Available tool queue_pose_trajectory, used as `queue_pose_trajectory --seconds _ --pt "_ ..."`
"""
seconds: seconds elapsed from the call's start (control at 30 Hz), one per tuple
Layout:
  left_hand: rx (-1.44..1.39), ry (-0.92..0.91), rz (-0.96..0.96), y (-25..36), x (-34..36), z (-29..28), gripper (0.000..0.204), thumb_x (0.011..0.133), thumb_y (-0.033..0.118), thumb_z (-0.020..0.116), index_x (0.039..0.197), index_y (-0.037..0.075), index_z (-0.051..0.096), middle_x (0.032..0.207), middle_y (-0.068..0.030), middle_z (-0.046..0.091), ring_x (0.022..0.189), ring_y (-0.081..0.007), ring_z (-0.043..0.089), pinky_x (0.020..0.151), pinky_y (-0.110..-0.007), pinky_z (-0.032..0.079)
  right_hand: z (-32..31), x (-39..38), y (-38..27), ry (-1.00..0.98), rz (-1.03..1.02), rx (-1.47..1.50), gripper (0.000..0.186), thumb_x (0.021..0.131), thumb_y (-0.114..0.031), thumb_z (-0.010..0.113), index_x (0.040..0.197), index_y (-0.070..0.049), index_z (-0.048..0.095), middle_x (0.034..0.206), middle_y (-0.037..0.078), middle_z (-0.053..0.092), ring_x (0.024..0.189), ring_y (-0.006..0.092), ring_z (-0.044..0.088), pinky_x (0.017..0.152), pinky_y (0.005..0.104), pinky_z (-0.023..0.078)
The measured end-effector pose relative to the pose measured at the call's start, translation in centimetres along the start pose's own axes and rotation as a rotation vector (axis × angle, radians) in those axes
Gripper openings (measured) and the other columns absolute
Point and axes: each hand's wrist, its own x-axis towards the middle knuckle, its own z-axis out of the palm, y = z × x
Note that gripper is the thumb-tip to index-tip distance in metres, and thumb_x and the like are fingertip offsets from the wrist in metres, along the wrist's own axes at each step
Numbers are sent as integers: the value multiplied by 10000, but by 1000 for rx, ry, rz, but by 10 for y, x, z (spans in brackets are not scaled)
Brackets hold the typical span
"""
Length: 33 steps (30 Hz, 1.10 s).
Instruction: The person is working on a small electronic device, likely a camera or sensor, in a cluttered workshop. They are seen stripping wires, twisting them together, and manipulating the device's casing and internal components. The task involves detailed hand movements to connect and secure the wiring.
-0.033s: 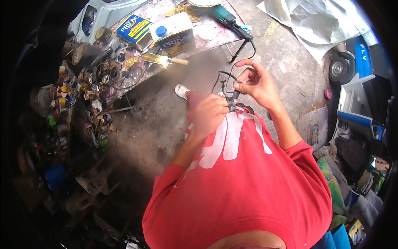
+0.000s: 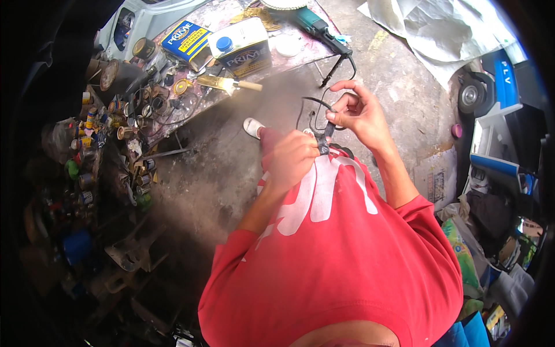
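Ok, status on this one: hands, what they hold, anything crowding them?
Left hand closed on thin black looped cable. Right hand pinching the same cable higher up. Red shirt right below; cluttered workbench stands apart.

The black cable [image 2: 312,110] looked like smooth, matt rubber. The floor [image 2: 399,81] was rough concrete. Glossy metal tins [image 2: 245,52] stood at the table's [image 2: 300,55] edge.

- Counter [image 2: 300,55], upper centre of frame, stained top: white rectangular can with blue cap [image 2: 243,52], blue and yellow box [image 2: 186,39], paintbrush [image 2: 228,84], white round lid [image 2: 287,45], teal angle grinder [image 2: 317,26] at its right end.
- Counter's left part: small round tins [image 2: 144,107] packed close.
- Concrete floor [image 2: 399,87], upper right: crumpled white sheet [image 2: 439,34], small pink cap [image 2: 457,130].
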Motion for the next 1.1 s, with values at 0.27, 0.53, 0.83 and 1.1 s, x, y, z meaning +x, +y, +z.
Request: queue_pose_trajectory --seconds 0.27,0.53,0.83,1.1 --pt "21 71 67 5 11 0 231 559 -132 671 693 36 585 746 -77 628 713 -265 608 654 -344 490 2 1 -7 119 -158 11 365 805 95 734 1136 -3 614 864 38 704 818 108 668 761 235 530" --pt "263 83 162 -16 11 6 242 618 -48 707 835 59 721 980 -67 702 887 -224 666 777 -334 538 2 -3 -19 306 -360 -170 222 829 67 711 1038 -8 722 908 47 718 809 110 677 707 241 529" --pt "307 190 -302 -41 -8 -27 205 845 -113 612 981 -2 719 1047 -135 690 990 -271 671 860 -355 536 -44 1 -43 171 -718 -723 286 737 -40 810 1010 -94 750 829 27 709 752 171 647 647 295 539" --pt "-440 -632 -654 -35 111 -3 297 1019 220 552 1236 27 618 976 -95 727 882 -162 695 761 -296 537 -33 2 -33 -86 -989 -860 360 687 5 773 1014 -125 696 885 25 668 778 238 621 656 355 524"
